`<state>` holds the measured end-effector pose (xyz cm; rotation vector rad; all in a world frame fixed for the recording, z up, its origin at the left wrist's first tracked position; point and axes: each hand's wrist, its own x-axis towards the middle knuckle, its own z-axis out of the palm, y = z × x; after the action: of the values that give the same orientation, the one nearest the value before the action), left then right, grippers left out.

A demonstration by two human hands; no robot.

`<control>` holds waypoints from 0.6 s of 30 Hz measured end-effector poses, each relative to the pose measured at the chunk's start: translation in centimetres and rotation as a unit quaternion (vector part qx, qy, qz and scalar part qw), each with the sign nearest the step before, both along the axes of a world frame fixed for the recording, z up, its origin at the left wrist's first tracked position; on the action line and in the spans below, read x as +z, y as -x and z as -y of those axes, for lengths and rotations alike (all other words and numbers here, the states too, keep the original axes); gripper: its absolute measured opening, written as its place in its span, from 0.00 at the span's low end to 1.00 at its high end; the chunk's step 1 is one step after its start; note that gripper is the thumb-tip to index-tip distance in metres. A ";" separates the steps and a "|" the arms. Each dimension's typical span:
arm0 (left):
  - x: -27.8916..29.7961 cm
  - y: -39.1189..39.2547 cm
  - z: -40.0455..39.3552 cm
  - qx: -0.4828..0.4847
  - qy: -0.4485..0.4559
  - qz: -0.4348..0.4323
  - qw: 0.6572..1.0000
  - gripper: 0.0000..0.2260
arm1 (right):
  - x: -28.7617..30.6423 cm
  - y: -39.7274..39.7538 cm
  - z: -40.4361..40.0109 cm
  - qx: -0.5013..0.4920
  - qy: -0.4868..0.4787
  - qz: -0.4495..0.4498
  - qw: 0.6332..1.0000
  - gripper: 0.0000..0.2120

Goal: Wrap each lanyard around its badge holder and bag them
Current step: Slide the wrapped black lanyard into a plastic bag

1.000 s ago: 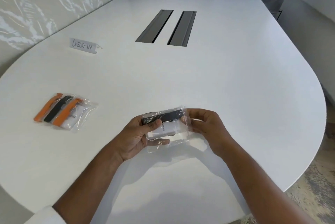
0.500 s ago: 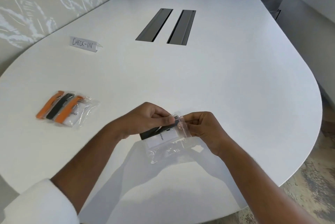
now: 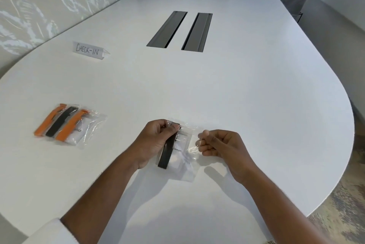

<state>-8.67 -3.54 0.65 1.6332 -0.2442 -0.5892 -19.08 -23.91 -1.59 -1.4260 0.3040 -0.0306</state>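
Clear, thin plastic bag [image 3: 184, 156], light, limp and likely slippery, hangs just above the near table [image 3: 256, 95] edge, best held by its top strip, where the left hand [image 3: 156, 141] pinches one corner and the right hand [image 3: 217, 143] the other, black lanyard [image 3: 167, 152] inside.

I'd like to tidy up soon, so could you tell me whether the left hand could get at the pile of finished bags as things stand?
Probably not yet: the left hand holds the clear bag, though bare table leads to the finished bags.
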 end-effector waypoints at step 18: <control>-0.3 0.1 0.4 0.059 0.037 -0.027 0.997 0.07 | 0.2 -2.4 -1.2 -0.114 0.042 0.077 0.990 0.07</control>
<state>-8.80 -3.96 0.37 1.5471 -0.1274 -0.5268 -16.73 -22.68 -1.35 -1.4574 0.3396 -0.3432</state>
